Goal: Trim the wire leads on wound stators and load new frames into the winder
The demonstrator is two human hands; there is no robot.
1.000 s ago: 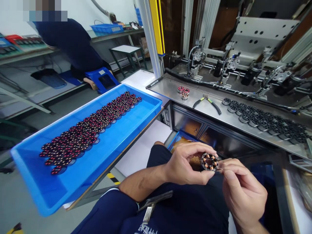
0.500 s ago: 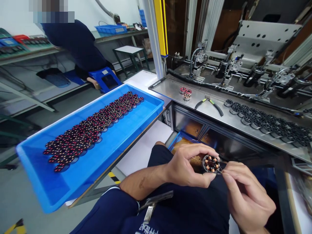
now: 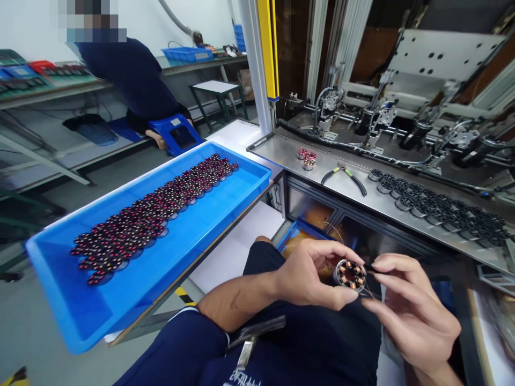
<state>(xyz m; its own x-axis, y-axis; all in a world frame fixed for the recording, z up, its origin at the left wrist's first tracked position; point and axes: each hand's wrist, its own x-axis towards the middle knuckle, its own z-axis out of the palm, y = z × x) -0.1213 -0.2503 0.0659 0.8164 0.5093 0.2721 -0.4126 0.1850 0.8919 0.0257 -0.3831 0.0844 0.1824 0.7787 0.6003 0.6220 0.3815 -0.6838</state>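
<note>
My left hand (image 3: 309, 276) grips a small ring-shaped motor stator (image 3: 351, 274) between thumb and fingers, its copper-wound face turned up toward me. Thin loose wire ends (image 3: 370, 294) stick out from its lower right side, and another fine wire curves up behind my left fingers. Just right of the stator is my right hand (image 3: 416, 311), thumb and fingers apart. A slim dark thing (image 3: 370, 268) shows by its upper fingertips; whether they hold it, I cannot make out.
On my left, a blue tray (image 3: 225, 209) carries rows of wound stators (image 3: 156, 212). The metal ledge ahead holds a few red-and-copper stators (image 3: 308, 155), green-handled pliers (image 3: 344, 174) and many black stators (image 3: 438, 206). Behind it stands a winding machine (image 3: 386, 115). A person (image 3: 120, 69) sits far left.
My right thumb and fingers have spread from their pinch at the wire ends beside the stator. My left hand keeps its hold, with the stator tipped slightly.
</note>
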